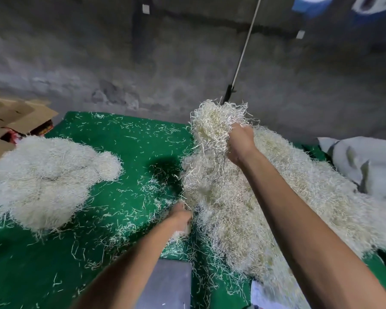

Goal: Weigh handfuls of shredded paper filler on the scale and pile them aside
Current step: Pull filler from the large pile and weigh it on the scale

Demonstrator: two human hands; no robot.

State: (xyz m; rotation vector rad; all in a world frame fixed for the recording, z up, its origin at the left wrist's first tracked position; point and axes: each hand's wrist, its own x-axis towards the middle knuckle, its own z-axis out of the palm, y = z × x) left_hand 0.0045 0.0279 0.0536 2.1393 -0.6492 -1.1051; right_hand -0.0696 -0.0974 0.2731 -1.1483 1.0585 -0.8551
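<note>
Shredded paper (212, 128) bulges above right grip (240, 142).

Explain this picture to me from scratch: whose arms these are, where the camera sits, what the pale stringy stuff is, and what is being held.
There is no machine here; a person works with bare hands. The single picture comes from a camera worn on the person's head, looking forward and down, so both arms reach in from the bottom edge. The right hand grips a raised handful of shredded paper filler, lifted from the big heap on the right. The left hand is low at that heap's edge, fingers in the strands. All this lies on a green mat scattered with loose shreds. A second pile sits on the left. The grey plate at the bottom is probably the scale.
</note>
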